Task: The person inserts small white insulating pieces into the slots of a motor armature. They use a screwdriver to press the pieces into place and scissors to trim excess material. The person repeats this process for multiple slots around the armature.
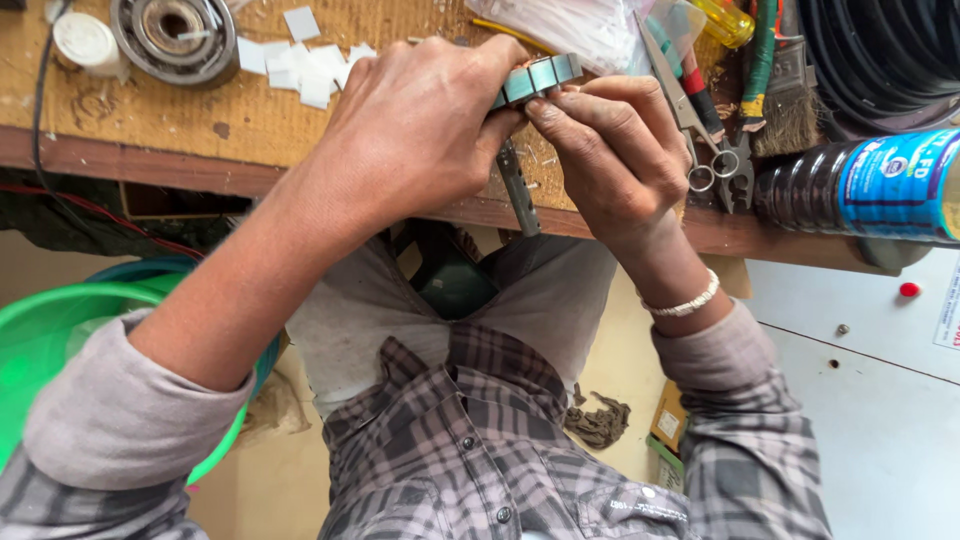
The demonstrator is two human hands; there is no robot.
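Note:
My left hand [415,130] grips a small round metal part with pale blue-grey segments around its rim [545,75], held above the edge of the wooden workbench [150,110]. My right hand [610,150] pinches the same part from the right side with fingertips pressed to its edge. Most of the part is hidden by my fingers. A grey metal strip [518,190] lies on the bench edge just under my hands.
A large bearing ring [175,30], white tape roll [85,42] and small white paper squares [300,60] lie at the back left. Scissors [690,120], a brush [790,100], a screwdriver and a dark bottle [860,190] lie to the right. A green tub [40,340] sits below left.

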